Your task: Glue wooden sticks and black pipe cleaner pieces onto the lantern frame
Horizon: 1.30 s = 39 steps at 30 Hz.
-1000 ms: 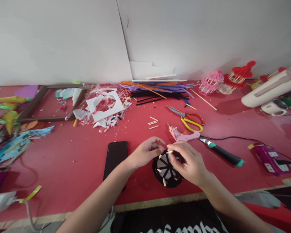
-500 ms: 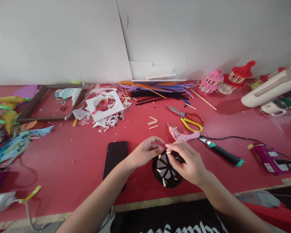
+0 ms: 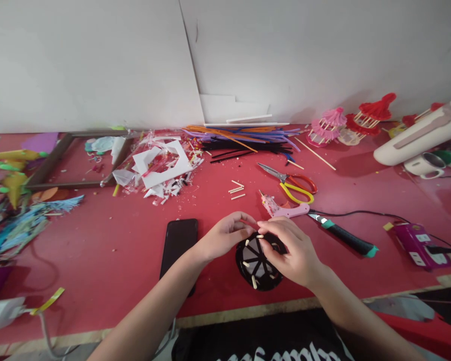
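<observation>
A black round base [image 3: 258, 261] with spokes over pale panels lies on the table close to its front edge. Several short wooden sticks stand up around its rim. Between thumb and fingers, my right hand [image 3: 291, 248] pinches one short wooden stick [image 3: 260, 236] at the far rim and covers the base's right side. My left hand [image 3: 227, 234] is closed, its curled fingertips on the far left rim of the base, beside the right fingertips. Just beyond the hands lies a pink glue gun [image 3: 285, 209]. Several loose short sticks [image 3: 236, 189] lie farther back.
Red-and-yellow-handled pliers [image 3: 287, 183] and a green-black cutter [image 3: 346, 238] lie to the right. A phone [image 3: 179, 245] is left of the base. Behind are pipe cleaners [image 3: 244, 138], white scraps [image 3: 165, 168], and pink [image 3: 327, 126] and red [image 3: 372, 119] small carousel-like models.
Almost nothing differs. My right fingers have shifted very slightly at the stick on the far rim; the base and my left hand stay in place.
</observation>
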Motion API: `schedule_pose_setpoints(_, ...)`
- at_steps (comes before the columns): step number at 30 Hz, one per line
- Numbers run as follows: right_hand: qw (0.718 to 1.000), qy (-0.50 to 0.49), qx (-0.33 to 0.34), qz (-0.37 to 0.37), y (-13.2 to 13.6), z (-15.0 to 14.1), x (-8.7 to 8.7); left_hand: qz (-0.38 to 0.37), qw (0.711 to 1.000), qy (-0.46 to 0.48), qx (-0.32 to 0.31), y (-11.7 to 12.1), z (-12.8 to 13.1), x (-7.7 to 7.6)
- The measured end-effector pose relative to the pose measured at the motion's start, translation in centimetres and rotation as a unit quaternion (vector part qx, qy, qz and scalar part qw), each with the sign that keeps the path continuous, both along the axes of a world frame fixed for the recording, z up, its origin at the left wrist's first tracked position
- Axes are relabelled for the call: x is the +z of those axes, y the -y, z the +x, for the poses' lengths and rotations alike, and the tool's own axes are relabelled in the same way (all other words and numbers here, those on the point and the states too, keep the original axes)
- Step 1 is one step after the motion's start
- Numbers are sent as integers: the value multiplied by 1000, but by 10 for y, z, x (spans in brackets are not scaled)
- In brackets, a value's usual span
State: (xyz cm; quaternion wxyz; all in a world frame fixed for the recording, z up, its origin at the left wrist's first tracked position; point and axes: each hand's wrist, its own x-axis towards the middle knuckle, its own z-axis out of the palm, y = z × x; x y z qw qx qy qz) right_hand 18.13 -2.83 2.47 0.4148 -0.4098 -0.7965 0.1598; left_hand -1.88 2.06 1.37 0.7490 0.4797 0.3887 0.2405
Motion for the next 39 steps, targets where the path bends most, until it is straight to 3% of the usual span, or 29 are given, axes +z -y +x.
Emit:
schedule_pose_setpoints(4, 999, 30, -43, 1, -3, 20, -4, -2, 1000, -19, 4, 0, 0, 2)
schedule_pose_setpoints(10, 970, 196, -126, -66, -8, 57, -26, -10, 999, -39, -2, -3, 0, 3)
schedule_pose_setpoints(17, 943, 285, -161, -55, -13, 60, -43, 7, 992, -69, 105, 1, -13, 4)
schedule_pose_setpoints(21, 943, 286, -164, -56, -21, 59, -44, -3, 988, -78, 130, 10, -22, 5)
schedule_pose_setpoints(32, 949, 255, -163, -94, -25, 67, -41, 9, 989, -97, 107, 24, -38, 5)
schedule_pose_setpoints(39, 969, 142, -144, -143, -21, 76, -26, 38, 987, -103, 119, 15, -34, 7)
